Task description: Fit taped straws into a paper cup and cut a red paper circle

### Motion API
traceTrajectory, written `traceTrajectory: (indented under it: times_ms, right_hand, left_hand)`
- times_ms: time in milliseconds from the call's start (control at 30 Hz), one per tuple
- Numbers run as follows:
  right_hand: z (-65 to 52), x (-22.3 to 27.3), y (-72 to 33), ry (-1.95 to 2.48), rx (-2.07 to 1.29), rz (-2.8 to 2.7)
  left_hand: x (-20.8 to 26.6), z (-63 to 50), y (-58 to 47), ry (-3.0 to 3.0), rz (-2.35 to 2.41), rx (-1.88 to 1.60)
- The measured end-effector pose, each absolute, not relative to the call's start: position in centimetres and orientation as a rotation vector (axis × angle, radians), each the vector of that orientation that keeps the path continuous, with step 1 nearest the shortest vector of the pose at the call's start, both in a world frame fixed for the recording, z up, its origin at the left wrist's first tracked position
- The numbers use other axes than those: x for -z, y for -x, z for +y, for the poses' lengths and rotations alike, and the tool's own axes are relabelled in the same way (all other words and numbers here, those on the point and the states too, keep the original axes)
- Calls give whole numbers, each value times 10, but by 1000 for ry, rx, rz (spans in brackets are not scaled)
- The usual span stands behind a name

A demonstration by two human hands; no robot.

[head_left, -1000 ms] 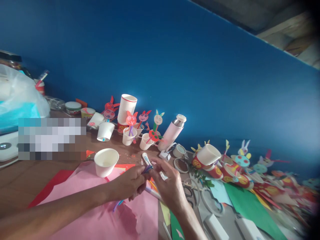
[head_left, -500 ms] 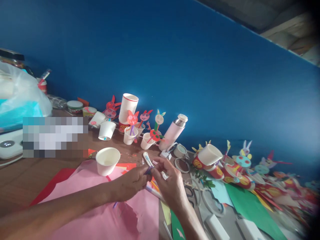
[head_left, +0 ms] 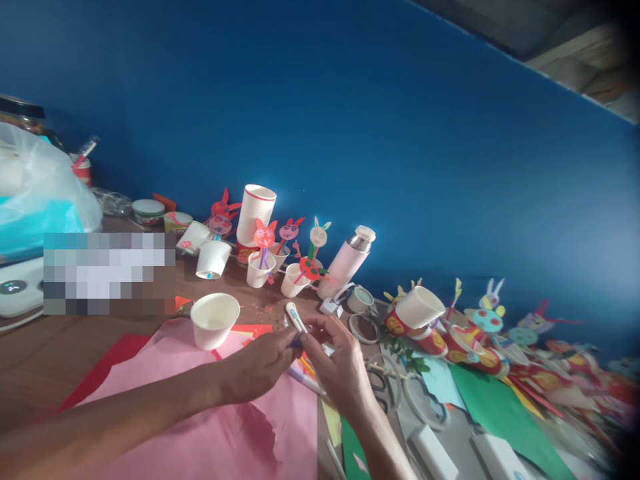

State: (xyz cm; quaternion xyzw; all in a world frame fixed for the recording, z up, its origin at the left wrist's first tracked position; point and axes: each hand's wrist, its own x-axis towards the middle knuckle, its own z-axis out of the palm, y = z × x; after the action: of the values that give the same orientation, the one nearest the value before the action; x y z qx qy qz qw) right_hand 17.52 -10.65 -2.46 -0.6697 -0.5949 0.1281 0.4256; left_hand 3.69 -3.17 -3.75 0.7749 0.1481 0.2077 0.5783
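My left hand (head_left: 267,360) and my right hand (head_left: 334,350) meet above the pink paper's right edge, fingertips pinched together. Between them is a small purple strip (head_left: 296,341), mostly hidden by the fingers; it looks like paper. Just behind the fingertips lies a slim white tool (head_left: 295,316) with a bluish mark, its kind unclear. To the left of my left hand, a white paper cup (head_left: 215,321) stands upright by the top of the pink paper (head_left: 200,427).
White cups with paper animal figures (head_left: 265,235) stand along the blue wall beside a pink thermos (head_left: 346,263). On the right are scissors (head_left: 379,390), tape rolls (head_left: 425,403), green paper (head_left: 500,413) and decorated red cups (head_left: 430,340). A plastic bag (head_left: 45,180) sits at far left.
The right fingers have curled in closer to the left ones, covering more of the purple strip. A purple end that showed below my left forearm is now out of sight.
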Motion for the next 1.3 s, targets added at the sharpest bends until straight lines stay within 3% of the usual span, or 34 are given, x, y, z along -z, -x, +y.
traceTrajectory:
  times_ms: [467, 700, 1300]
  right_hand:
    - [-107, 24, -172, 1550, -481, -1459]
    - [-108, 20, -181, 1543, -658, -1466]
    - [-109, 13, -186, 1612, -578, -1474]
  left_hand:
    - [42, -26, -33, -1803, 421, -403]
    - [48, -28, -37, -1531, 472, -463]
    - [41, -21, -33, -1521, 546, -501]
